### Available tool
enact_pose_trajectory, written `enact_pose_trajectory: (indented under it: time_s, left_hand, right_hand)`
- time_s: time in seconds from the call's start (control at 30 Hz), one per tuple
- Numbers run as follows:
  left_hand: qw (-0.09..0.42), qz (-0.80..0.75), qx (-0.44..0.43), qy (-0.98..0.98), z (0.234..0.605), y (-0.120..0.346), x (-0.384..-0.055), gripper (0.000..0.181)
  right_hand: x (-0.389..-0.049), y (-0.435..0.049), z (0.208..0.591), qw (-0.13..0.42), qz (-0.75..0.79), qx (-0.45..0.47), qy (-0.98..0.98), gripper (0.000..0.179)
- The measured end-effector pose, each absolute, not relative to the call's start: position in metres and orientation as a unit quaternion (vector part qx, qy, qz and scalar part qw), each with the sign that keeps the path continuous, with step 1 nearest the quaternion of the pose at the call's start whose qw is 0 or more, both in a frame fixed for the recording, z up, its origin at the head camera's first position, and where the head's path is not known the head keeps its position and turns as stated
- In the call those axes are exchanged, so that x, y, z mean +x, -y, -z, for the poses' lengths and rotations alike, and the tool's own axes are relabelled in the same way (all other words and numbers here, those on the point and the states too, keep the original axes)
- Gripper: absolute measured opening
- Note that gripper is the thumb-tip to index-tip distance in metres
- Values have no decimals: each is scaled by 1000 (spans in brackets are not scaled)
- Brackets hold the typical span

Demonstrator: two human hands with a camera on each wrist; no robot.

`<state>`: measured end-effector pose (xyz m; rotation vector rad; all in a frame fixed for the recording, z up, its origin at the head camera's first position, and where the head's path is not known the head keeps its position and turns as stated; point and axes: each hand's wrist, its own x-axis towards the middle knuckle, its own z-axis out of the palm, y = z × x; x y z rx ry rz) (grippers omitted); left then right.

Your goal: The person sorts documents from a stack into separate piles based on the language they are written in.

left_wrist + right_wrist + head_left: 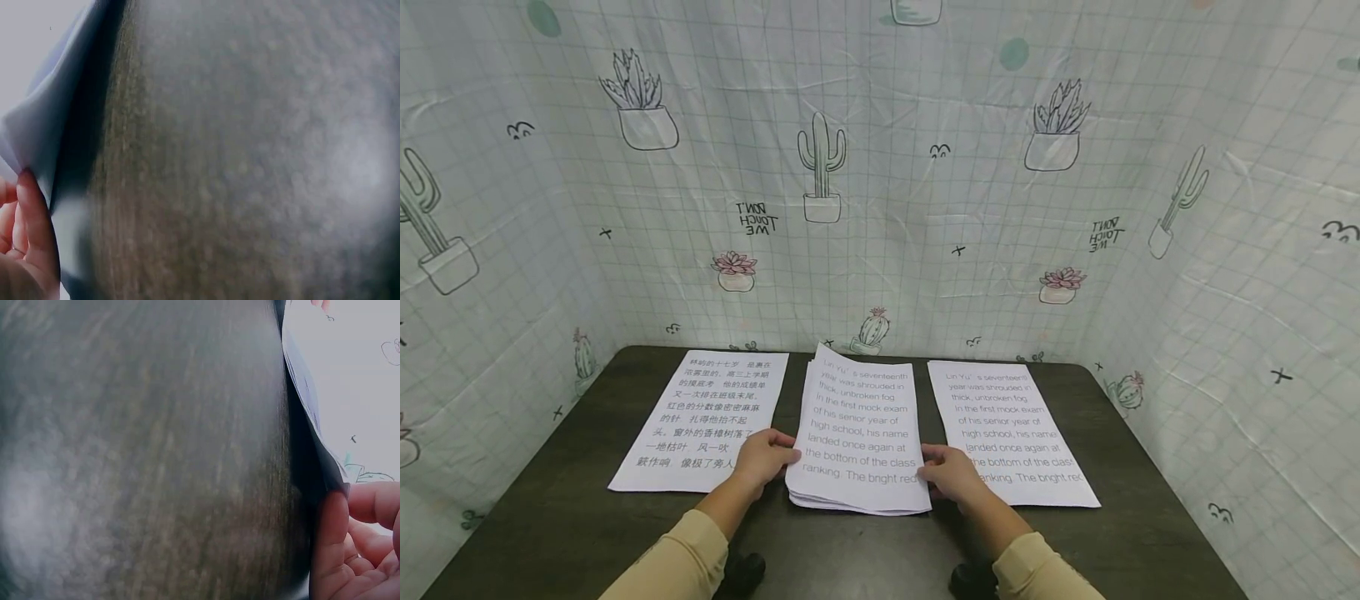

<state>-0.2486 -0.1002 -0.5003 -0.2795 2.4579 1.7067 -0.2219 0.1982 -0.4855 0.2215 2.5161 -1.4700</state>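
In the head view, a stack of printed paper sheets (pixel 859 442) with English text is at the middle of the table. Its top sheet bows upward, with the far left corner raised, and lower sheets show along the near edge. My left hand (pixel 762 460) pinches the left side of the sheets between thumb and fingers. On the opposite side, my right hand (pixel 953 477) pinches the right edge near the lower corner. Both wrist views show fingertips at the paper edge: the left hand (pixel 28 231) at lower left, the right hand (pixel 356 544) at lower right.
A page of Chinese text (pixel 707 417) lies to the left, partly behind my left hand. Another English page (pixel 1007 425) lies to the right. The dark table (pixel 550 458) is bordered at the back and sides by a patterned cloth (pixel 880 208).
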Motion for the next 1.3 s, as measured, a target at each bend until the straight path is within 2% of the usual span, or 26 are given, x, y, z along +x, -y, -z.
enact_pose_trajectory:
  time_s: [0.3, 0.63, 1.0, 1.3]
  left_hand:
    - [58, -571, -78, -815, 501, 101, -249, 26]
    - [133, -624, -57, -768, 505, 102, -248, 48]
    - [143, -697, -46, -702, 500, 102, -252, 48]
    - [137, -714, -41, -685, 494, 100, -255, 56]
  right_hand:
    - [-221, -197, 486, 110, 505, 81, -852, 52]
    - [-221, -199, 485, 109, 508, 87, -850, 48]
    - [-229, -200, 483, 71, 548, 123, -824, 45]
    - [-228, -205, 477, 72, 626, 99, -770, 51]
